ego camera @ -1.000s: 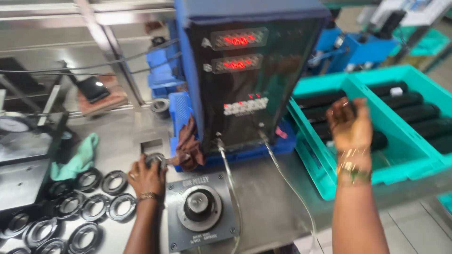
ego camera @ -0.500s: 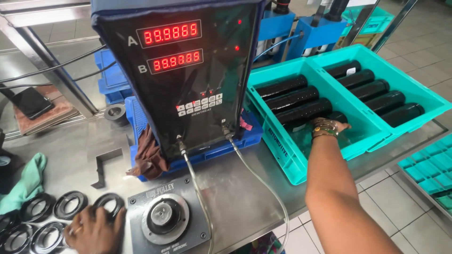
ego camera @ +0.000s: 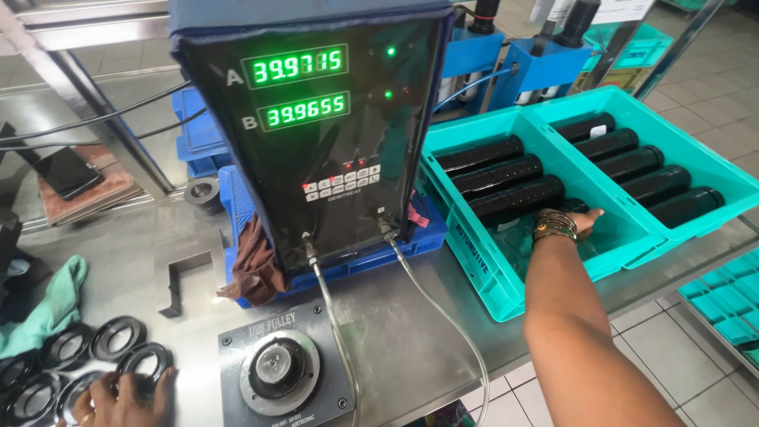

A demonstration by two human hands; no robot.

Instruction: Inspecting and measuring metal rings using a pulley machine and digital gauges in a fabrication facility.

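Meanwhile, right hand (ego camera: 583,221) lay spread, touching stacked black tubes (ego camera: 518,175) in teal crate (ego camera: 474,253) | left hand (ego camera: 126,395) splayed on black rings (ego camera: 118,338), desk | advice: seat each tube parallel, unhurried.

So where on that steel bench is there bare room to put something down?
Bare steel shows between the grey gauge block and the teal crate, crossed only by two thin cables. More lies around the L-shaped bracket. The left corner is crowded with black rings under the left hand.
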